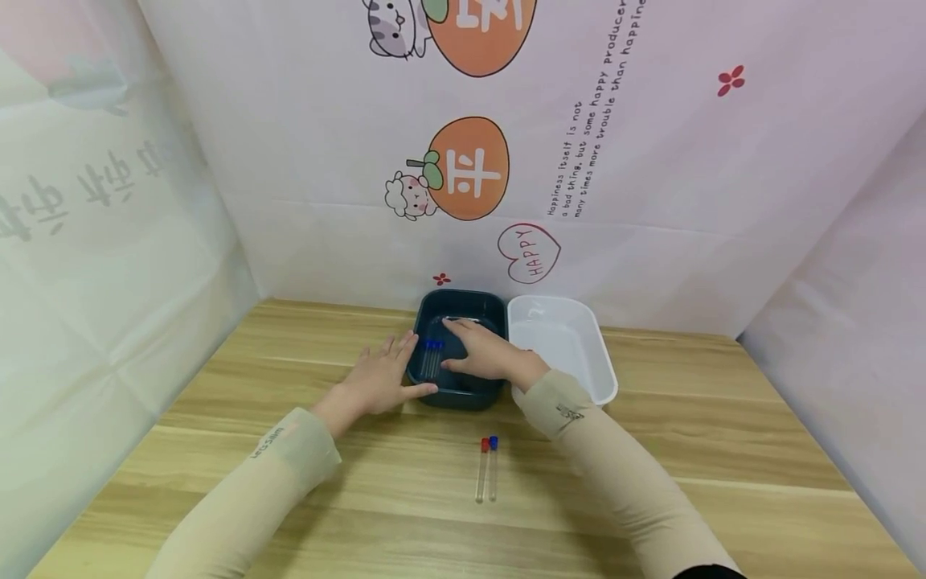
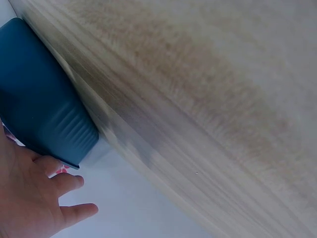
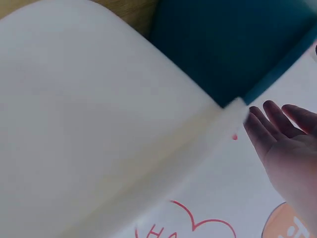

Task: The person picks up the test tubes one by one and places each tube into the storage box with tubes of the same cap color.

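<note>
A dark teal bin [image 1: 463, 400] stands against the backdrop, with several clear test tubes [image 1: 432, 366] with blue caps lying at its left side. My left hand [image 1: 379, 384] is spread at the bin's left rim; the left wrist view shows its fingers [image 2: 69, 183] extended beside the bin's ribbed outer wall. Over the bin's inside is my right hand [image 1: 483, 351], fingers stretched out and nothing visible in its grasp. Nearer me on the table lie a red-capped test tube [image 1: 481, 473] and a blue-capped test tube [image 1: 493, 470], side by side.
A white bin [image 1: 608, 378] adjoins the dark bin on the right, and my right forearm crosses its near left corner. The wooden table [image 1: 687, 458] ends at a printed fabric backdrop [image 1: 325, 201], with more fabric hanging on both sides.
</note>
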A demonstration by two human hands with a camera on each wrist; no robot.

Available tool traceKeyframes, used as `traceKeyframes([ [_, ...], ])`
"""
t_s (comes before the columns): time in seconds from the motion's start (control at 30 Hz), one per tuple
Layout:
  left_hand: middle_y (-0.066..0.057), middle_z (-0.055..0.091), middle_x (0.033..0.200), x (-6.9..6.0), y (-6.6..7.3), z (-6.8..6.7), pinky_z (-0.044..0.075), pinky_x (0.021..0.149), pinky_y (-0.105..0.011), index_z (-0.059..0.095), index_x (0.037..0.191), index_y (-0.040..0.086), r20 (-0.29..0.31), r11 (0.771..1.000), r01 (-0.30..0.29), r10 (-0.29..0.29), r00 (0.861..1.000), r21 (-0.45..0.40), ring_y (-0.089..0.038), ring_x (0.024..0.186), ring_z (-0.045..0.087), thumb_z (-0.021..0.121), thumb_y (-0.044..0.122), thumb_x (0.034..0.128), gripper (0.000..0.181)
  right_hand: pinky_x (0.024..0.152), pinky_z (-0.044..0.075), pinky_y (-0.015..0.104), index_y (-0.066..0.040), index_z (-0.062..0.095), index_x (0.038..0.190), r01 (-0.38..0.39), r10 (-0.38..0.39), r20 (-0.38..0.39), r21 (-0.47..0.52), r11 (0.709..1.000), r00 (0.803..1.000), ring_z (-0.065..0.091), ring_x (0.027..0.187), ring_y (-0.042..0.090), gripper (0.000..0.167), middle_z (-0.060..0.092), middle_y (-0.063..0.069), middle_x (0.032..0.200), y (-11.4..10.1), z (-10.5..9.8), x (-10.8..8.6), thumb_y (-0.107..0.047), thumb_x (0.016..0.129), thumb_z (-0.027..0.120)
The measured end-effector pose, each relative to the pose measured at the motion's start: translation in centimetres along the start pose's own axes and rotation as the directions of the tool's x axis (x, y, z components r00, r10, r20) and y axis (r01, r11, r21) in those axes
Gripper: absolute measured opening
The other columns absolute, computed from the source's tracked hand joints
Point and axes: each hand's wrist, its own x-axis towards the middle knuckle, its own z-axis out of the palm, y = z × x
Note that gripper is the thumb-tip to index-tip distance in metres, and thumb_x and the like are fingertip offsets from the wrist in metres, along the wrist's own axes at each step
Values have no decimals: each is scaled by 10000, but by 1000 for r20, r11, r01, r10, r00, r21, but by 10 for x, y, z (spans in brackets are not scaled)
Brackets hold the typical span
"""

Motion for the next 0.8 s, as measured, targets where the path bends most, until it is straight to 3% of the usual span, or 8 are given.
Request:
traceKeyframes([
  [0.33, -138, 121, 1699, -1, 1, 1, 166, 1154, -712, 131, 1647, 43, 5, 1000, -2, 2, 1000, -1, -421, 1533, 155, 448, 764, 951, 1051, 1184, 301, 508, -47, 294, 1617, 58, -57, -41, 26, 998, 998, 312, 1498, 360, 775, 319, 214, 1627, -1, -9, -24, -313, 1005, 689],
  [0.57, -151, 116, 1699, -3, 1, -1, 158, 1153, -715, 117, 1647, 38, 9, 1000, 4, -4, 1000, -19, -427, 1533, 148, 454, 757, 954, 1054, 1164, 325, 533, -43, 286, 1618, 80, -74, -73, 75, 994, 995, 310, 1493, 389, 770, 306, 226, 1629, -3, -17, -46, -288, 1007, 686],
  [0.8, -159, 125, 1698, -3, 2, -2, 163, 1149, -720, 130, 1644, 30, 0, 1000, -1, 1, 1000, -20, -434, 1531, 153, 462, 755, 953, 1055, 1163, 341, 505, -55, 294, 1617, 113, -100, -111, 120, 986, 989, 354, 1479, 340, 763, 349, 175, 1619, 0, -19, -73, -287, 1007, 689],
])
